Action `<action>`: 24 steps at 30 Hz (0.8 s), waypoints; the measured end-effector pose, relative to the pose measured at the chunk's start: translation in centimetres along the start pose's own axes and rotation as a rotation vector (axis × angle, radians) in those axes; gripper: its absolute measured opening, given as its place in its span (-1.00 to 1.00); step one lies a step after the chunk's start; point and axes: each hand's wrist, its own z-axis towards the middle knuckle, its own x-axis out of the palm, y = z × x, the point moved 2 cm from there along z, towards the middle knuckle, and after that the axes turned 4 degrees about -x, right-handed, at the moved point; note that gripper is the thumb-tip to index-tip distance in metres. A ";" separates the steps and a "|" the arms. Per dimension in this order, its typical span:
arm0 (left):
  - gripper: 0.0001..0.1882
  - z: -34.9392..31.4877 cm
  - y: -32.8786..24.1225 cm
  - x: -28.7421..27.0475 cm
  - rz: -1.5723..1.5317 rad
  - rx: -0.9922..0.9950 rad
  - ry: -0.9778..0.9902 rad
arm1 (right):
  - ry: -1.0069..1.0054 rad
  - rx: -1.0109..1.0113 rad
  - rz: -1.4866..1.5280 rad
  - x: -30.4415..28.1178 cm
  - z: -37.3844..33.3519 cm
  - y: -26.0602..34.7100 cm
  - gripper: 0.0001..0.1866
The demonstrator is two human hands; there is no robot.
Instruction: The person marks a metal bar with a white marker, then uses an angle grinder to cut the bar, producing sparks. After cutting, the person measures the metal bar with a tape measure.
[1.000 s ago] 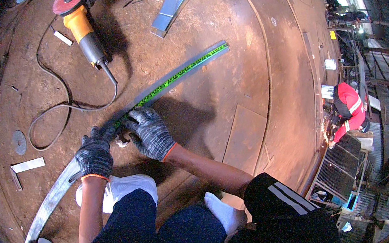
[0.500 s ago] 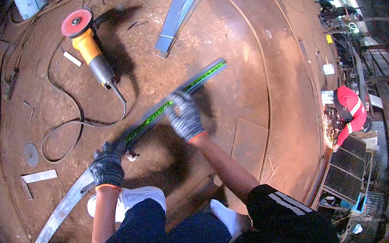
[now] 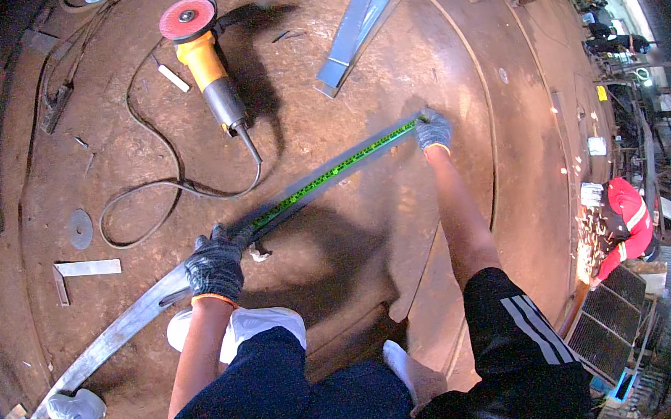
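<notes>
A long flat metal bar (image 3: 125, 320) runs slantwise from the lower left toward the middle right. Along its upper part lies the green blade of a tape measure (image 3: 339, 170), stretched between my two hands. My left hand (image 3: 214, 268), in a grey knitted glove with an orange cuff, is closed at the blade's near end over the bar; the tape's case is hidden there. At the bar's far right end, my right hand (image 3: 434, 130), gloved alike, pinches the tip of the blade.
A yellow angle grinder (image 3: 209, 72) with a red disc and looped cord lies at upper left. Nearby are a try square (image 3: 89, 268), a loose disc (image 3: 80, 229) and blue-grey metal strips (image 3: 356, 27). Far right, a person in red (image 3: 628, 213) works amid sparks.
My right hand has slid along the bar away from me to its far right end and closed on the blade's tip. My left hand stays on the bar. The view has shifted.
</notes>
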 end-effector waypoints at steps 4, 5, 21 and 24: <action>-0.44 0.2 0.9 2.5 0.083 -0.084 0.003 | -0.026 0.018 -0.061 0.8 -0.8 1.6 -0.59; -0.45 0.3 0.9 2.8 0.118 -0.113 0.001 | -0.018 0.038 -0.096 0.7 -0.9 1.8 -0.57; -0.41 0.4 0.5 2.2 0.064 -0.026 -0.026 | -0.007 -0.108 -0.006 -3.9 -0.5 11.2 -0.53; -0.42 0.2 0.3 1.5 0.072 -0.020 -0.041 | 0.047 -0.234 0.136 -4.7 0.0 16.4 -0.58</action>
